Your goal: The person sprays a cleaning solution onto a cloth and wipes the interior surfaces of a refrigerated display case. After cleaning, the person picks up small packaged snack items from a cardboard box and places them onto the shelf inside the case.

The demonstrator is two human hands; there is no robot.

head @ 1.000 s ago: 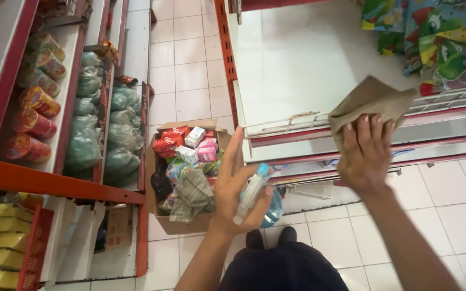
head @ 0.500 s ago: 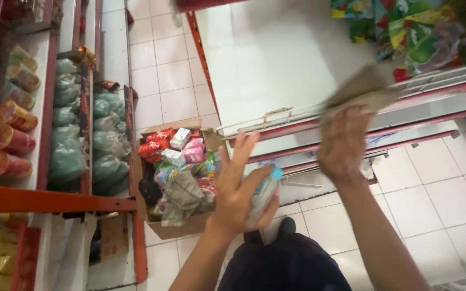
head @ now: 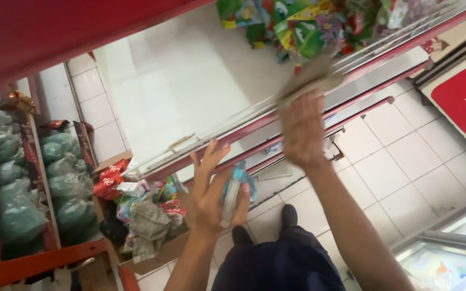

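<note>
Shelf: big white shelf [head: 190,91] with a red front rail fills the centre, mostly bare; a heap of bright green snack packets [head: 308,24] sits at its 1 o'clock corner.
Floor: white tiles [head: 400,156] run off towards 4 o'clock, dark shoes showing at 6.
Side rack: at 9 o'clock, a red rack with green bagged goods [head: 12,188] stacked in rows.
Box: cardboard box [head: 141,215] at 7 o'clock, crammed with mixed packets, on the floor just beside the rack.
Right hand: up at 1 o'clock, right hand [head: 302,129] pressed flat on a brownish cloth [head: 311,81] at the shelf's front edge; blurred, so it looks mid-swipe.
Left hand: at dead centre, left hand [head: 211,191] with fingers spread, thumb pinning a small blue-and-white bottle [head: 234,191] against the palm.
Step in hand: looks like wiping down the shelf edge, bottle held ready.
Next move calls for: probably carrying the cloth along the rail towards 9 o'clock, stopping short of the packets.
</note>
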